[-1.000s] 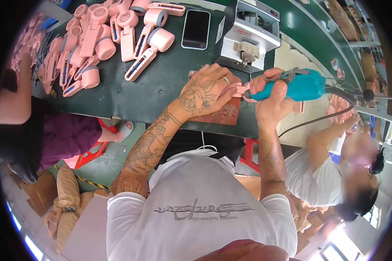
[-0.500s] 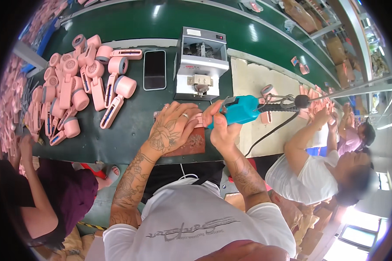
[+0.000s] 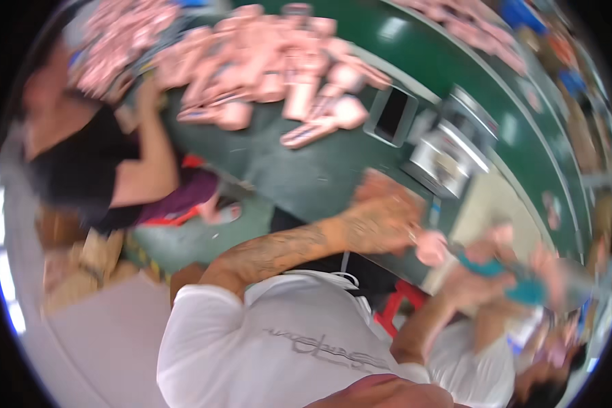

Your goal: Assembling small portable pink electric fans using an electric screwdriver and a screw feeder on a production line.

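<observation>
Motion blurs the whole view. My left hand (image 3: 384, 221) is over the near edge of the dark green table, its fingers closed round a pink handheld fan. Only the fan's round pink end (image 3: 430, 248) shows, sticking out on the hand's right; the rest is covered. Further right, my right hand (image 3: 474, 285) grips a teal electric screwdriver (image 3: 527, 291), well apart from the fan. Its tip cannot be made out.
A heap of pink handheld fans (image 3: 265, 68) covers the table's far left. A phone (image 3: 392, 117) lies beside a grey metal machine (image 3: 449, 153). Co-workers sit at left, in a dark top (image 3: 88, 160), and right, in a white shirt (image 3: 472, 364). A red stool (image 3: 396, 306) stands below.
The view has swung, so the table and heap appear turned. My right hand has drawn the screwdriver away to the right, apart from my left hand, and the pink end now shows between them.
</observation>
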